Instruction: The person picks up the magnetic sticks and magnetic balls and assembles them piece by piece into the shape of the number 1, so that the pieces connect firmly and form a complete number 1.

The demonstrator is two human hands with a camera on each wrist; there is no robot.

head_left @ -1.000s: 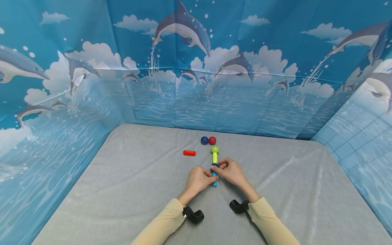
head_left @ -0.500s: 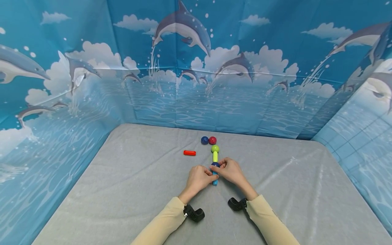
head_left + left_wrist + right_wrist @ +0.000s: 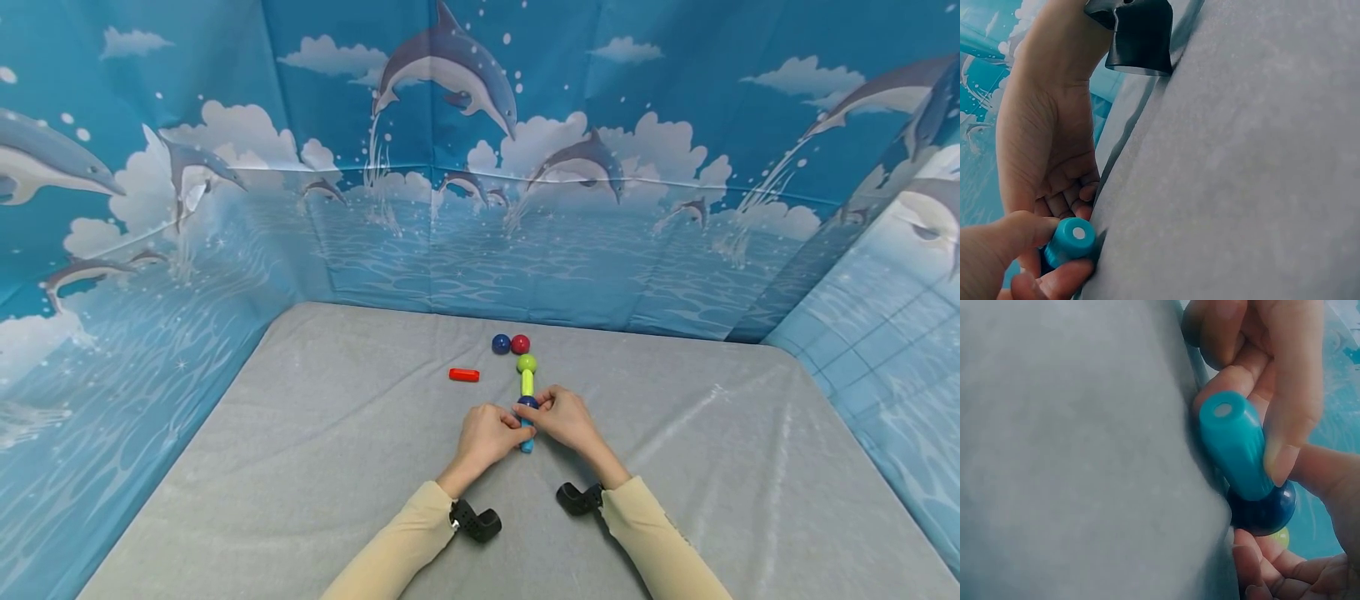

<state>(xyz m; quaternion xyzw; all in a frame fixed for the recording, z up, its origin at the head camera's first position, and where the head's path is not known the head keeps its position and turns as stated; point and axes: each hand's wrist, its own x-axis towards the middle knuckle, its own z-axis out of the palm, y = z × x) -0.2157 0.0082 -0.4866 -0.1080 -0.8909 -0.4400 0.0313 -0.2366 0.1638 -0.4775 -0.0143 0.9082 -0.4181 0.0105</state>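
Observation:
A straight chain of magnetic building pieces lies at mid-table. From its far end run a lime green ball [image 3: 527, 363], a yellow-green rod [image 3: 527, 384], a dark blue ball [image 3: 1267, 511] and a light blue rod [image 3: 1235, 447]. My left hand [image 3: 486, 437] pinches the light blue rod between thumb and fingers; the rod's near end, with a pale round disc, faces the wrist cameras. The right hand [image 3: 566, 419] has thumb and fingers on either side of the dark blue ball, where it meets the rod. Fingers partly cover that joint in the head view.
Beyond the chain sit a second dark blue ball [image 3: 501, 343] and a red ball [image 3: 521, 343], side by side. A red rod [image 3: 464, 375] lies left of the chain. Grey cloth covers the table [image 3: 337, 433], and a dolphin-printed curtain [image 3: 480, 233] stands around its back and sides.
The chain has shifted slightly away from me, its near end with it. My right wrist has edged a little to the left. Both hands keep their hold.

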